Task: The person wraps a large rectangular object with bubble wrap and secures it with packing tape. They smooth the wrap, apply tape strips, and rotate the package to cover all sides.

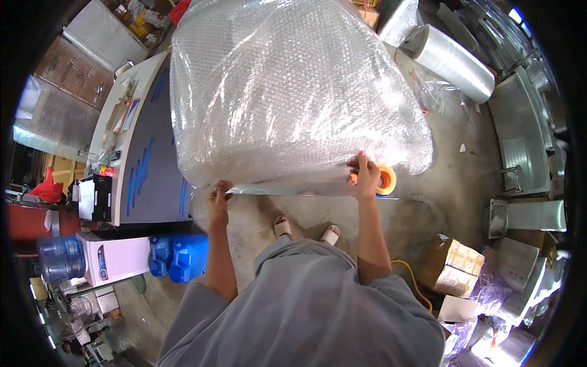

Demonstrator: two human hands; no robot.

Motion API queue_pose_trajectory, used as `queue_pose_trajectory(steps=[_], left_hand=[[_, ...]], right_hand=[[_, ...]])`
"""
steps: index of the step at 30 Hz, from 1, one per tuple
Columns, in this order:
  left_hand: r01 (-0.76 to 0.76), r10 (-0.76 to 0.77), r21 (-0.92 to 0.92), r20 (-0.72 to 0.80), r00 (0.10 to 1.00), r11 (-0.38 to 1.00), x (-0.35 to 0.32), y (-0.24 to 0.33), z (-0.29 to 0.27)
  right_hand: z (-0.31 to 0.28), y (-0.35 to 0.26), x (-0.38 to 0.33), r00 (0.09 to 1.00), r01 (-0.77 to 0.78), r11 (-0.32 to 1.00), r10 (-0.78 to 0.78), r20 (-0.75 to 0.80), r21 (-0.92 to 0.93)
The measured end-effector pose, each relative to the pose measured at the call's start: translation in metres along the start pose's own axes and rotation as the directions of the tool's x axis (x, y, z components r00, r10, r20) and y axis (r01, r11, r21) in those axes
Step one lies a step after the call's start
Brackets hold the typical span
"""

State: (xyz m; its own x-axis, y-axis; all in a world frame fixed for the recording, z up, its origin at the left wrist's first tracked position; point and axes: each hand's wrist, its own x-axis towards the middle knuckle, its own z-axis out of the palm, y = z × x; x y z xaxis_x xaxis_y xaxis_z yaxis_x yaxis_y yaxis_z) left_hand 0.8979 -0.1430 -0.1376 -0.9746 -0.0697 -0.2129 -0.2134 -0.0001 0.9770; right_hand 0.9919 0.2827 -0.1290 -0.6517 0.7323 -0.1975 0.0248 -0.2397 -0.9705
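A big sheet of clear bubble wrap (275, 92) spreads out in front of me, draped over something I cannot make out. Along its near side runs a shiny straight edge. My left hand (219, 203) pinches the near left corner of the bubble wrap. Farther right, my right hand (367, 177) has its fingers closed at the near edge of the wrap. Just beside that hand is a yellow-orange roll of tape (390, 179); whether the hand also grips it is hidden.
On the left stands a grey-sided table (150, 147), with blue jugs (188, 258) and a white water dispenser (119, 260) nearer me. A wrap roll (455, 64) lies far right. Cardboard boxes (458, 267) and a yellow hose (416, 282) are at the near right.
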Motion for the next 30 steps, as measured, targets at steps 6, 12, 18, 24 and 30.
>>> queue_pose_trajectory(steps=[6,12,18,24,30], left_hand=[[-0.011,0.036,0.122,-0.208,0.977,0.992,0.008,0.002,0.015],[-0.318,0.386,0.267,-0.261,0.885,0.91,0.025,-0.033,0.004],[-0.201,0.361,0.544,-0.206,0.909,0.815,0.02,-0.014,-0.009],[-0.241,0.26,0.304,-0.026,0.965,0.922,0.031,-0.018,0.003],[-0.227,0.187,0.504,0.129,0.974,0.833,0.044,-0.008,-0.015]], right_hand=[[-0.077,0.023,-0.035,0.84,0.344,0.116,-0.482,0.25,-0.932],[-0.101,0.052,-0.001,0.915,0.39,-0.041,-0.1,0.392,-0.92],[-0.112,0.047,-0.001,0.84,0.542,0.045,-0.049,0.54,-0.839],[-0.111,0.009,-0.101,0.862,0.01,0.82,0.283,0.421,-0.572],[0.03,0.003,-0.198,0.82,-0.314,0.949,0.286,0.496,-0.028]])
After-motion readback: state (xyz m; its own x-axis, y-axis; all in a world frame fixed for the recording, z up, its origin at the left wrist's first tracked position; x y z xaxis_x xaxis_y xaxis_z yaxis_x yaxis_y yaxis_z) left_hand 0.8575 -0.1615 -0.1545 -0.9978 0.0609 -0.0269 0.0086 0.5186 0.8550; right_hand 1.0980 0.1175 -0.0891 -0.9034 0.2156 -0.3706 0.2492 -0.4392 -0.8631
